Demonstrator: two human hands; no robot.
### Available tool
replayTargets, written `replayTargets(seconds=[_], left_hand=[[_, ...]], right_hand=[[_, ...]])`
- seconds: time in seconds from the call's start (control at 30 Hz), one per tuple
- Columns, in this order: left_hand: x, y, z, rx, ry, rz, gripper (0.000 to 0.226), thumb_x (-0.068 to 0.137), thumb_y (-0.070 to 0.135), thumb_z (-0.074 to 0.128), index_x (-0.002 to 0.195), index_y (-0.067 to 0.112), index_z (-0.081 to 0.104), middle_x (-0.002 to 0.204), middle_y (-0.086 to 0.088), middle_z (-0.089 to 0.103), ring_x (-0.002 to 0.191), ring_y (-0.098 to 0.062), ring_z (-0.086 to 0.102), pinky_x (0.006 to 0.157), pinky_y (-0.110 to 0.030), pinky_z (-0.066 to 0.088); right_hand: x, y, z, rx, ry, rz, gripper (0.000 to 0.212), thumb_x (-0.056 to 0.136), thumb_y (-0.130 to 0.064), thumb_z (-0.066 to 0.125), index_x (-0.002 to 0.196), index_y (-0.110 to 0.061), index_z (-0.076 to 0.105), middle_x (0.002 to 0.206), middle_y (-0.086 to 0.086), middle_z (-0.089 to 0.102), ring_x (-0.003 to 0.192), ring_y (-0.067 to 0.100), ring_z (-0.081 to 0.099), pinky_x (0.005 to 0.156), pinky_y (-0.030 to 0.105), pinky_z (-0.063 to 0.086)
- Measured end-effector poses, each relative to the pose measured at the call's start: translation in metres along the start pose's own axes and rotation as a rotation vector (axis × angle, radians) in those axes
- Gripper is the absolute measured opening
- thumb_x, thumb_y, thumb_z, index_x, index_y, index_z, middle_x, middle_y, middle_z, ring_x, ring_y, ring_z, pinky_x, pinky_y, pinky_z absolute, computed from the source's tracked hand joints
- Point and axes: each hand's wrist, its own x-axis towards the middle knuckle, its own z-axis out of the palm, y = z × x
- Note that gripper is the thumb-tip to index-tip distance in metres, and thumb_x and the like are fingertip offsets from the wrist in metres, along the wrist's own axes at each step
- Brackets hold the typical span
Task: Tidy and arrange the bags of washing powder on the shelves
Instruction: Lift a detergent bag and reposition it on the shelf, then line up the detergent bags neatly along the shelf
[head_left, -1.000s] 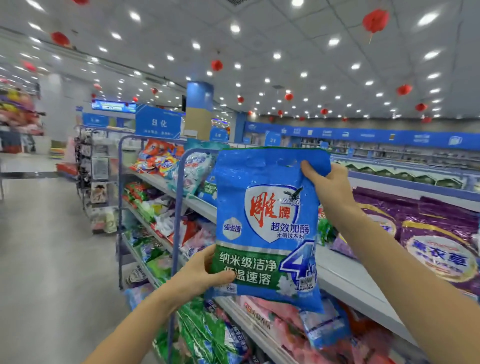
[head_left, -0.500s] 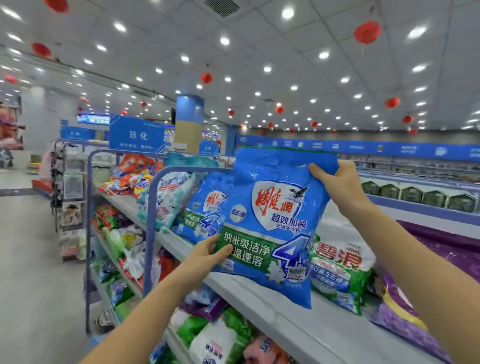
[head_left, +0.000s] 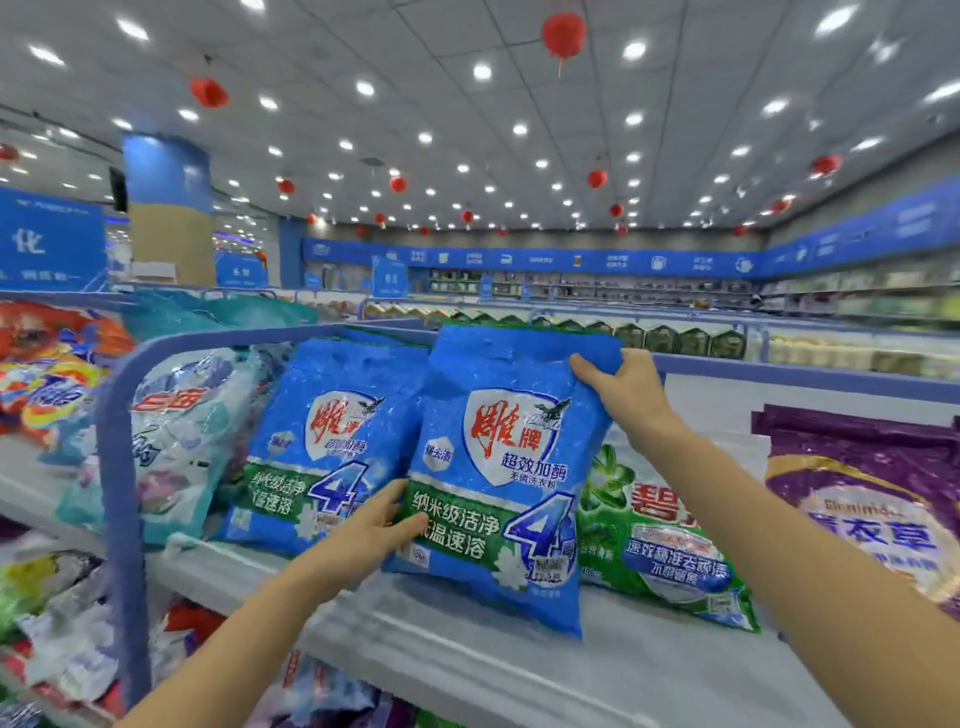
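Note:
I hold a blue bag of washing powder (head_left: 509, 467) upright over the top shelf (head_left: 467, 649), its bottom edge at the shelf board. My right hand (head_left: 623, 387) pinches its top right corner. My left hand (head_left: 363, 535) grips its lower left edge. A matching blue bag (head_left: 327, 447) leans right beside it on the left. A green bag (head_left: 660, 540) lies behind it on the right, partly hidden.
A purple bag (head_left: 872, 499) lies at the far right. A white and teal bag (head_left: 182, 436) stands left of the blue frame post (head_left: 122, 519), with orange bags (head_left: 47, 379) beyond. Lower shelves hold several more bags (head_left: 62, 639). Bare shelf board shows in front.
The blue bag has come down from chest height to the top shelf, beside the matching blue bag. My view has swung right and closer to the shelf.

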Motion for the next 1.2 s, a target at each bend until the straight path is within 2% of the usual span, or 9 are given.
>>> replayTargets(seconds=[0.13, 0.27, 0.53, 0.7, 0.8, 0.9, 1.0, 1.1, 1.2], left_hand=[[0.007, -0.011, -0.011, 0.043, -0.098, 0.037, 0.045, 0.097, 0.024, 0.05, 0.137, 0.026, 0.029, 0.103, 0.024, 0.046, 0.078, 0.021, 0.053, 0.063, 0.002, 0.037], [0.007, -0.022, -0.02, 0.06, -0.003, 0.118, 0.048, 0.095, 0.009, 0.053, 0.139, 0.016, 0.034, 0.115, 0.0, 0.053, 0.095, -0.006, 0.054, 0.084, -0.02, 0.043], [0.027, -0.019, -0.007, -0.106, 0.092, 0.146, 0.057, 0.095, 0.05, 0.041, 0.145, 0.026, 0.027, 0.122, 0.01, 0.045, 0.116, -0.014, 0.044, 0.096, -0.033, 0.03], [0.045, -0.013, 0.015, -0.155, 0.204, 0.132, 0.047, 0.098, 0.044, 0.04, 0.131, 0.011, 0.046, 0.132, -0.011, 0.053, 0.123, -0.029, 0.046, 0.101, -0.04, 0.034], [0.047, -0.014, 0.02, -0.171, 0.3, 0.15, 0.038, 0.099, 0.042, 0.039, 0.111, 0.008, 0.05, 0.108, -0.011, 0.059, 0.108, -0.033, 0.052, 0.084, -0.042, 0.038], [0.046, -0.018, 0.018, -0.175, 0.422, 0.177, 0.03, 0.1, 0.038, 0.037, 0.099, 0.009, 0.045, 0.081, -0.001, 0.051, 0.093, -0.035, 0.051, 0.066, -0.038, 0.028], [0.044, -0.018, 0.019, -0.137, 0.453, 0.213, 0.035, 0.1, 0.036, 0.037, 0.116, 0.006, 0.044, 0.109, -0.012, 0.059, 0.1, -0.035, 0.052, 0.074, -0.038, 0.032], [0.036, -0.011, 0.021, -0.149, 0.468, 0.32, 0.046, 0.1, 0.032, 0.039, 0.139, 0.008, 0.033, 0.138, -0.013, 0.044, 0.122, -0.031, 0.044, 0.094, -0.042, 0.034], [0.018, 0.008, 0.021, -0.089, 0.546, 0.558, 0.056, 0.097, 0.034, 0.038, 0.145, 0.008, 0.026, 0.143, -0.012, 0.035, 0.133, -0.026, 0.033, 0.109, -0.041, 0.028]], right_hand=[[-0.011, 0.006, 0.01, 0.039, 0.032, 0.082, 0.005, 0.088, -0.017, 0.064, 0.084, -0.016, 0.062, 0.082, 0.0, 0.066, 0.067, 0.009, 0.063, 0.06, 0.026, 0.054], [-0.04, 0.015, 0.023, 0.011, -0.023, 0.166, 0.013, 0.088, -0.027, 0.063, 0.092, -0.014, 0.065, 0.082, -0.001, 0.068, 0.067, 0.008, 0.065, 0.06, 0.023, 0.055], [-0.122, 0.028, 0.027, 0.272, 0.02, 0.558, 0.061, 0.075, -0.055, 0.06, 0.124, -0.022, 0.046, 0.114, 0.005, 0.061, 0.1, 0.021, 0.06, 0.087, 0.041, 0.048], [-0.143, 0.034, 0.086, 0.277, 0.175, 0.46, 0.022, 0.095, -0.031, 0.052, 0.114, -0.03, 0.041, 0.104, -0.008, 0.064, 0.084, 0.006, 0.068, 0.072, 0.027, 0.055], [-0.135, 0.038, 0.11, 0.204, 0.351, 0.346, 0.012, 0.099, -0.025, 0.044, 0.109, -0.028, 0.039, 0.106, -0.003, 0.059, 0.097, 0.016, 0.06, 0.089, 0.037, 0.048], [-0.128, 0.04, 0.121, 0.211, 0.384, 0.293, 0.01, 0.098, -0.022, 0.047, 0.106, -0.024, 0.042, 0.1, -0.001, 0.061, 0.086, 0.013, 0.06, 0.08, 0.029, 0.051], [-0.128, 0.042, 0.121, 0.192, 0.381, 0.278, 0.013, 0.097, -0.023, 0.049, 0.108, -0.024, 0.042, 0.101, -0.002, 0.062, 0.08, 0.006, 0.06, 0.069, 0.017, 0.049], [-0.13, 0.042, 0.111, 0.201, 0.304, 0.297, 0.025, 0.095, -0.026, 0.052, 0.115, -0.026, 0.037, 0.114, 0.001, 0.059, 0.098, 0.015, 0.061, 0.089, 0.033, 0.05], [-0.137, 0.028, 0.084, 0.224, 0.309, 0.229, 0.03, 0.095, -0.029, 0.052, 0.119, -0.03, 0.035, 0.118, -0.007, 0.049, 0.104, 0.002, 0.053, 0.08, 0.008, 0.046]])
